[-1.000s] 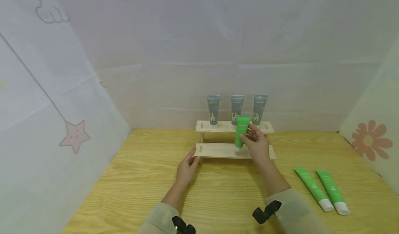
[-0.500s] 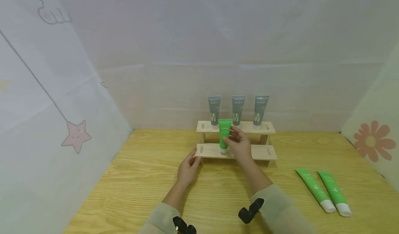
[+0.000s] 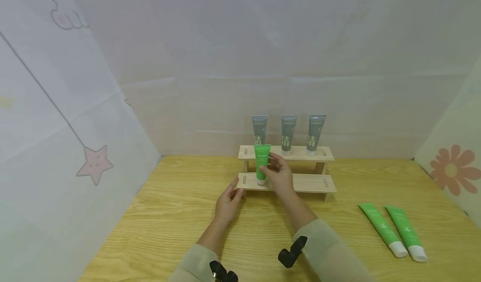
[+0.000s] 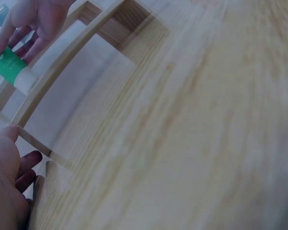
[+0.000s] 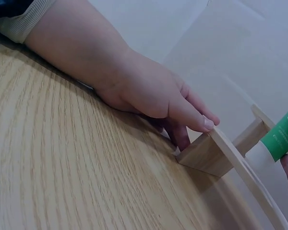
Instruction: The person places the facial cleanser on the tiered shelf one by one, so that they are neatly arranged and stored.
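Note:
My right hand (image 3: 279, 177) pinches a green tube (image 3: 262, 161) upright, white cap down, at the left part of the lower step of a wooden two-step rack (image 3: 312, 183). Whether the cap touches the board cannot be told. My left hand (image 3: 226, 204) grips the left end of that lower step; in the right wrist view the thumb of the left hand (image 5: 153, 91) lies on the board's edge. Three grey tubes stand on the upper step: a left one (image 3: 259, 128), a middle one (image 3: 287, 133) and a right one (image 3: 315, 135).
Two more green tubes, one (image 3: 381, 227) beside the other (image 3: 406, 232), lie on the wooden table (image 3: 169, 232) to the right of the rack. A pale cloth (image 3: 225, 64) hangs behind the rack and at both sides.
My right hand has carried the green tube leftward from the right half of the rack and slightly lower. My left hand has kept its hold on the rack's left end.

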The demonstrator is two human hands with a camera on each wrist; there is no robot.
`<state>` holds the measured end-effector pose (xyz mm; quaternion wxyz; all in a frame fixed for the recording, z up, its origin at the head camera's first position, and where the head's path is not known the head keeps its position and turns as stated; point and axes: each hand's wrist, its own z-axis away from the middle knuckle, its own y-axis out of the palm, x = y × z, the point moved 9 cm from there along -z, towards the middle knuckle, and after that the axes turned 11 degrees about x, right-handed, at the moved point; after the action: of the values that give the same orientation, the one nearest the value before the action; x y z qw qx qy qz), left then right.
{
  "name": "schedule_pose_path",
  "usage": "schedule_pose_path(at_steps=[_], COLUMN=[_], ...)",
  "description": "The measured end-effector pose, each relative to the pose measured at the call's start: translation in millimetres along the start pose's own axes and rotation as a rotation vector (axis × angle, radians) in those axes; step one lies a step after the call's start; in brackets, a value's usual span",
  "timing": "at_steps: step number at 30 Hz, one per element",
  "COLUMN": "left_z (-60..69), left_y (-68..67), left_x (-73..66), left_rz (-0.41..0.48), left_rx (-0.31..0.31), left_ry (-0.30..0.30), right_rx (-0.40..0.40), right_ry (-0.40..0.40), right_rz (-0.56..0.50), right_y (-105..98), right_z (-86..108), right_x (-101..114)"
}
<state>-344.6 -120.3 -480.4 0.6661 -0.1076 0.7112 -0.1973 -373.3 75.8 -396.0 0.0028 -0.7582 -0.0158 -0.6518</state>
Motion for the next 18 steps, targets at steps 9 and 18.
schedule_pose_path(at_steps=[9,18], left_z=[0.7,1.0], left_y=[-0.9,-1.2], left_x=[-2.9,-3.4], left_rz=[-0.006,-0.007], left_rx=[0.003,0.004], left_ry=[0.005,0.01], right_rx=[0.004,0.034], right_ry=[0.001,-0.025], right_rz=[0.009,0.01], right_y=[5.4,11.2], right_z=[-0.1,2.6], right_x=[-9.0,-8.3])
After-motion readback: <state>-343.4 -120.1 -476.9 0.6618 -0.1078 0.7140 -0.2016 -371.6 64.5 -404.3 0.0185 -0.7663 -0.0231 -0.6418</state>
